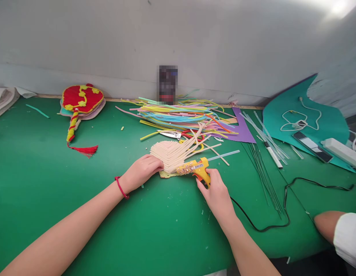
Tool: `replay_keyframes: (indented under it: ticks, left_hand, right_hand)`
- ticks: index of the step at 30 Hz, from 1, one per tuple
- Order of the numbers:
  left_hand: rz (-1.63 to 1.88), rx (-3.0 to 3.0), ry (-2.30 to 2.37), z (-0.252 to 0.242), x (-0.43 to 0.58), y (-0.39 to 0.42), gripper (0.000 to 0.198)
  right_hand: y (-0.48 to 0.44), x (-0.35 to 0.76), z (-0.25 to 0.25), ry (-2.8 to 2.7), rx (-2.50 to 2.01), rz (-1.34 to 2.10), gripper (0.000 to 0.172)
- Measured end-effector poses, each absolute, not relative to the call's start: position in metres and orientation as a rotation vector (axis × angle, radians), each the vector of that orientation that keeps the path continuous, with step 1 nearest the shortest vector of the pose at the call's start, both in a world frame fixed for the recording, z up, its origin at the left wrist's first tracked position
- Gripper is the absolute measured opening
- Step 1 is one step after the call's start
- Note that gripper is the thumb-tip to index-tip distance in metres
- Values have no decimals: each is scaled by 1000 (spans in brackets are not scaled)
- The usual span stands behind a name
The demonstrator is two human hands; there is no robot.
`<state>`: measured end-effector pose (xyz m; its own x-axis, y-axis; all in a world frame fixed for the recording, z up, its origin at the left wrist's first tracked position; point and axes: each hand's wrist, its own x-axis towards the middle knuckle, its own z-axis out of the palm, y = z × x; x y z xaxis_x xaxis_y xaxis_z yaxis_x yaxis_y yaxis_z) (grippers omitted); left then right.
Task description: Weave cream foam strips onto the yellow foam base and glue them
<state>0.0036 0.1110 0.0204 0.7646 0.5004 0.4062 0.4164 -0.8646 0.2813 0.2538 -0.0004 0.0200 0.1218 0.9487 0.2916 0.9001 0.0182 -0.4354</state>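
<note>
My right hand [217, 191] is wrapped round the handle of a yellow hot glue gun [192, 167], with a clear glue stick [224, 155] jutting from its back. The gun's nozzle points left, at the lower edge of a cream fan-shaped piece [168, 152] made of fuzzy pipe cleaners laid in a V pattern. Loose cream pipe cleaner ends [196, 142] spread from its right side. At the piece's lower left edge, my left hand [146, 168] pinches the edge with its fingertips. A yellow-green layer shows beneath the piece.
Behind the piece lie coloured pipe cleaners [175, 115] and scissors [170, 134]. A red fan with a tassel [83, 100] rests at left. To the right are glue sticks [266, 132], green wires [266, 176], a black cord [285, 207], a power strip [341, 151] and another person's elbow [327, 225].
</note>
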Motion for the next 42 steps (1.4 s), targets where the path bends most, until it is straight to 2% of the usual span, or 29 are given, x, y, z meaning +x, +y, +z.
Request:
replay_keyframes:
  ticks: [30,42]
  left_hand:
    - [789,2714,762,23,4,112,23]
    - [835,2628,808,20,3,111,17]
  right_hand:
    - [0,272,20,-1585,-2025,179,35]
    - [0,272,23,-1549,-2097,150,35]
